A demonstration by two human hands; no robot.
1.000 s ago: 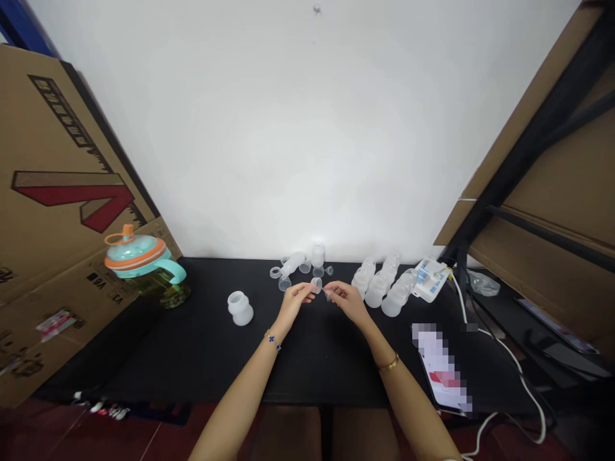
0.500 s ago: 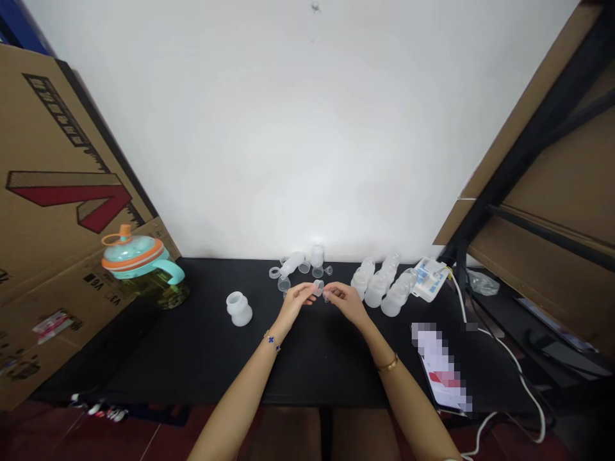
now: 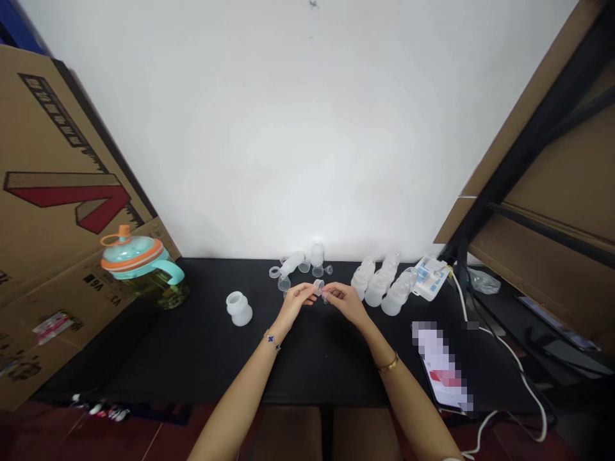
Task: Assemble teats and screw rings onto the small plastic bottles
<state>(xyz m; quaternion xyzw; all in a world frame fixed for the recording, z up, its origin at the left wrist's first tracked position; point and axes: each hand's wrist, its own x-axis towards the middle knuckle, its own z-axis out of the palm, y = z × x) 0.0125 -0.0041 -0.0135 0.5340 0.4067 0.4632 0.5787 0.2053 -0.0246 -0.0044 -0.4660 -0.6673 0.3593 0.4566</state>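
Head camera gives me both hands meeting over the middle of the black table (image 3: 192, 349), towards its far half. My left hand (image 3: 296, 299) has thumb and forefinger pinched on a small clear cup (image 3: 318, 287), held just above the tabletop with the other fingers curled under. My right hand (image 3: 344, 299) comes in from the right, fingertips pressed together on a tiny clear piece (image 3: 325, 298) just beside the cup. The piece is too small for me to tell whether the two touch. Just beyond the hands, along the far edge by the wall, lies a scatter of clear parts (image 3: 300, 264). To the right of the hands three frosted bottles (image 3: 382, 285) lie side by side, with a white power block (image 3: 431, 276) just past them and its cable trailing towards the near right. A phone (image 3: 442, 368) lies flat near my right forearm. Left of the hands a squat white container (image 3: 239, 308) stands alone, and well apart at the far left a jug with a teal lid (image 3: 141, 267) stands against a cardboard box (image 3: 57, 211).
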